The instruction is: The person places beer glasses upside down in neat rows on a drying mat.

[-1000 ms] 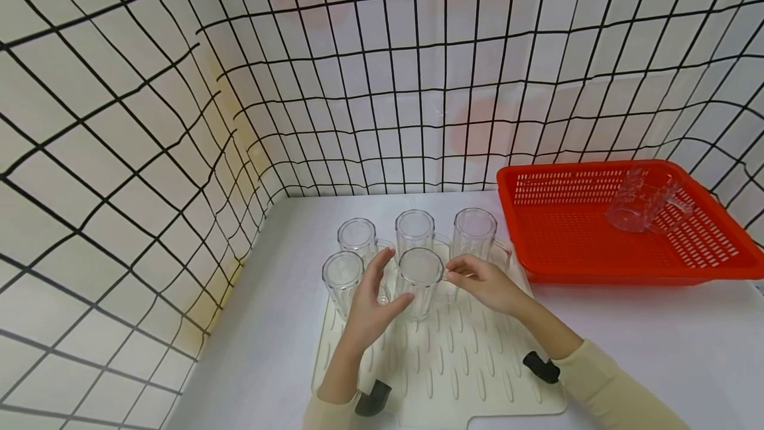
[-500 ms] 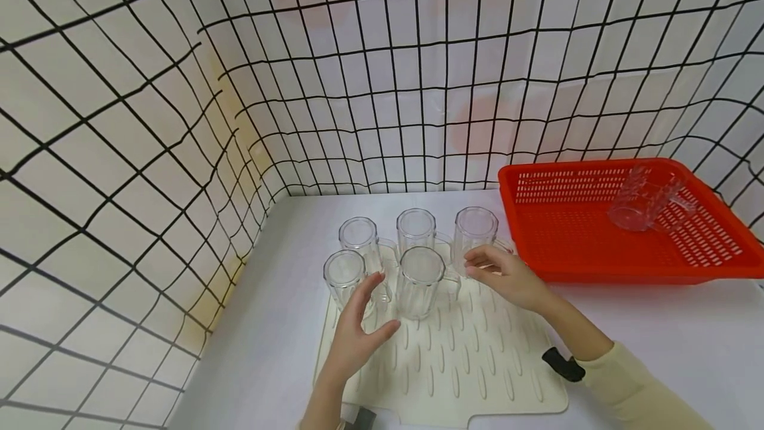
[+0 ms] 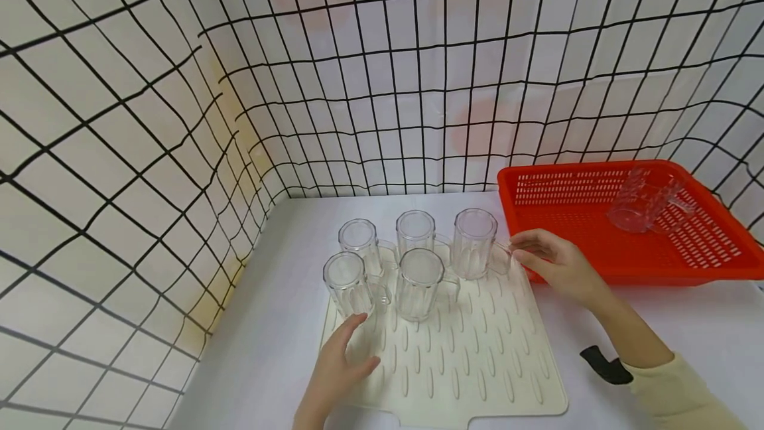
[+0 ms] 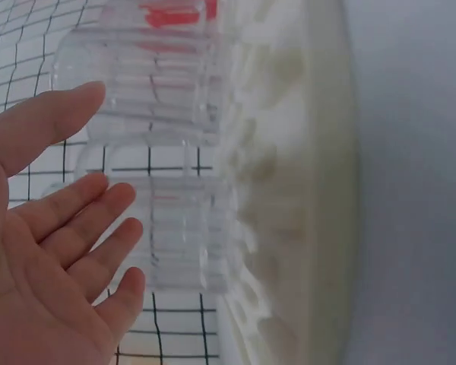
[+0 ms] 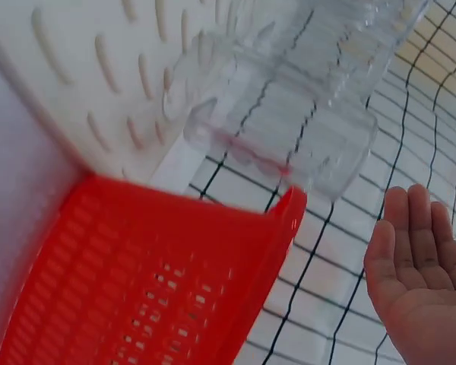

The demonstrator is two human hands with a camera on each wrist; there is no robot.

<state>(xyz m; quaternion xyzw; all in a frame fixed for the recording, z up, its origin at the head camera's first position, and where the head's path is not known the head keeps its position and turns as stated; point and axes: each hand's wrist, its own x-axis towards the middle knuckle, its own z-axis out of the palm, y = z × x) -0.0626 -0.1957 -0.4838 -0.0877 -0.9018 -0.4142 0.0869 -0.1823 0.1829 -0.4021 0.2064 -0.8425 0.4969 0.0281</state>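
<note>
Several clear glass mugs with handles stand in two rows on a cream ridged drying mat. In the head view, the front row has a left mug (image 3: pixel 348 284) and a middle mug (image 3: pixel 418 294). At the back right is another mug (image 3: pixel 474 247), its handle turned right. My left hand (image 3: pixel 335 370) hovers over the mat's near left part, fingers spread and holding nothing, fingertips close below the front left mug. My right hand (image 3: pixel 558 267) is at the basket's near left corner, fingers loosely bent, palm bare in the right wrist view, fingertips beside the back right mug's handle.
A red plastic basket (image 3: pixel 567 274) with slotted walls stands to the right, and one clear mug (image 3: pixel 638 201) lies tilted inside it. The cream mat (image 3: pixel 477 377) covers the middle of the white table (image 3: pixel 262 324). Black wire grid (image 3: pixel 382 105) encloses the back and sides.
Both hands have come away from the front middle mug. My left hand has drawn back toward me and left; my right has moved right toward the basket. The mugs stay put.
</note>
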